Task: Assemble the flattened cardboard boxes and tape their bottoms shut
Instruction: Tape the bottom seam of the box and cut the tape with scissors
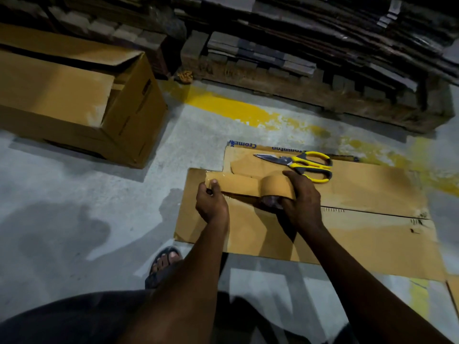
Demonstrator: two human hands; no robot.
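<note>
Assembled box (74, 95): stands on the floor (74, 207) at the far left, its top flaps partly open.
Floor: grey concrete, with a worn yellow painted line (236, 110) running beyond the cardboard.
Foot (164, 263): in a sandal, on the floor near the cardboard's left corner.
Left hand (211, 202): thumb and fingers (214, 182) pinch the free end of the tape strip (236, 186), over the cardboard's left end.
Tape strip: brown, drawn taut between the two hands.
Tape roll (275, 186): brown, on edge, held just above the cardboard or touching it; I cannot tell which.
Right hand (301, 202): grips the roll, fingers (290, 175) curled over its top.
Flattened cardboard (360, 232): lies flat on the floor beneath both hands, a slit running along its right half; a sheet with blue lettering shows at its far edge.
Scissors (303, 165): yellow-and-grey handles, blades closed and pointing left, lying on the cardboard just beyond the right hand.
Pallet (323, 100): wooden, at the back, loaded with dark stacked sheets.
</note>
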